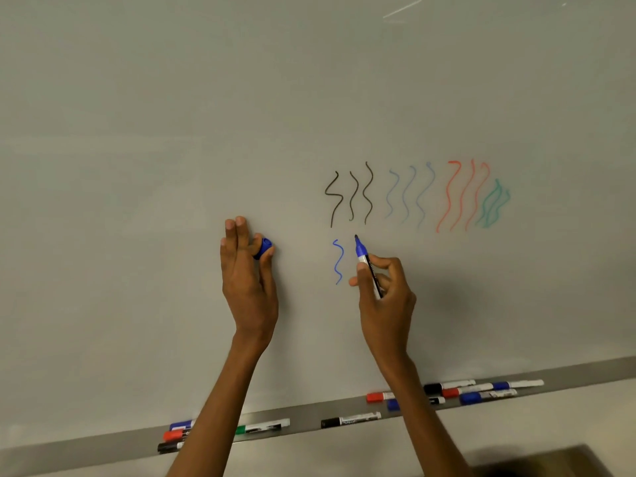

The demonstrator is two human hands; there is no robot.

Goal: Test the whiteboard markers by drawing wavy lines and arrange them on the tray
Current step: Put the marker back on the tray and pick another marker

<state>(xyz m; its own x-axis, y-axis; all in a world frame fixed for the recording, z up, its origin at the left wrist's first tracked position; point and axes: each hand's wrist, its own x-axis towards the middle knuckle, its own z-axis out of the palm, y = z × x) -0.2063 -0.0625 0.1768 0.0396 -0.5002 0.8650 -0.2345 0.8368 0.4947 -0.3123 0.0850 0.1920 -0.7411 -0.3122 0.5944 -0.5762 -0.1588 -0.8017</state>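
My right hand [383, 294] grips an uncapped blue marker [364, 258], its tip touching the whiteboard [172, 132] just right of a fresh blue wavy line [338, 261]. My left hand [246, 273] pinches the blue cap [264, 247] between thumb and forefinger, with the other fingers straight against the board. Above are rows of wavy lines: black [351, 196], pale blue [409, 196], red [463, 196] and green [494, 204]. Several capped markers lie on the grey tray [303, 413] below, in a left group [179, 435], a single black one [351, 420] and a right group [481, 390].
A green-capped marker [263, 426] lies on the tray just right of my left forearm. The tray runs slanted along the board's lower edge. A dark surface [550, 463] shows at the bottom right corner.
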